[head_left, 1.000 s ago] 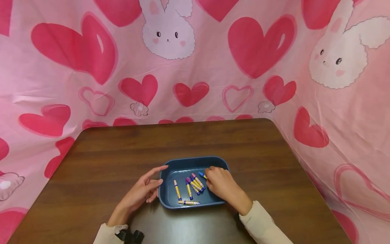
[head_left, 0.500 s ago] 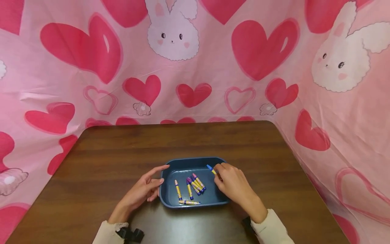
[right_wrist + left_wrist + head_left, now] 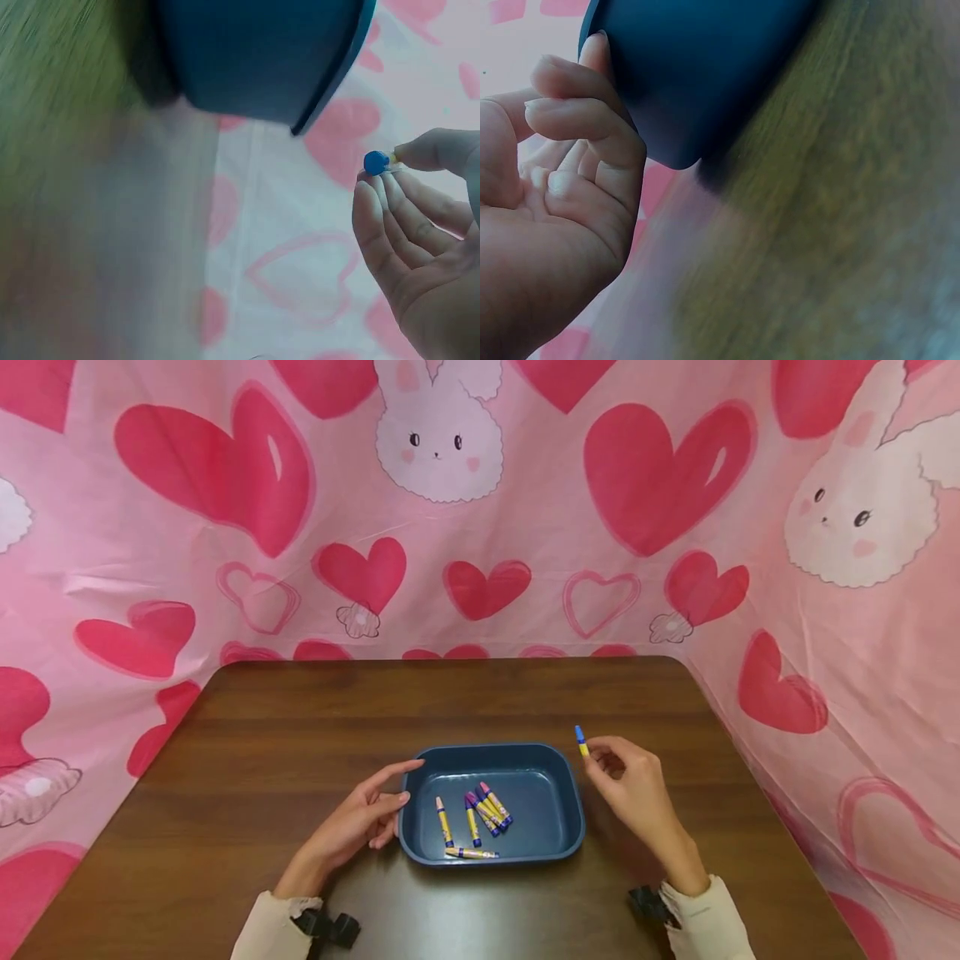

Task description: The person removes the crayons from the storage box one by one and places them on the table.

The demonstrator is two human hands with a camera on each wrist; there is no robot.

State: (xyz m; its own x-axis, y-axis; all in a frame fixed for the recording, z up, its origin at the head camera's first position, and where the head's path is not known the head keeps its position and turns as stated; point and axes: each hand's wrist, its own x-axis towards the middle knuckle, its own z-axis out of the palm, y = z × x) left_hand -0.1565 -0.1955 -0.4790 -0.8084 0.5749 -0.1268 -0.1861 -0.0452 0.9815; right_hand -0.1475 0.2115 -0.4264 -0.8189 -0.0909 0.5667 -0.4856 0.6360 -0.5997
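A dark blue tray stands on the table with several yellow-wrapped crayons in its left and middle part. My left hand rests at the tray's left side, index finger and thumb reaching to the rim; in the left wrist view, other fingers of that hand are bent beside the tray wall. To the right of the tray, above the table, my right hand pinches a blue crayon between thumb and fingers, its blue tip pointing up. The right wrist view shows the crayon's blue end at the fingertips.
The brown wooden table extends behind and to both sides of the tray. A pink cloth printed with hearts and rabbits hangs behind it and at the sides. Black wrist straps sit over the light sleeves.
My right hand has lifted the blue crayon out of the tray and carried it right, past the right rim. The left hand stays at the tray's left side. The head view has shifted slightly.
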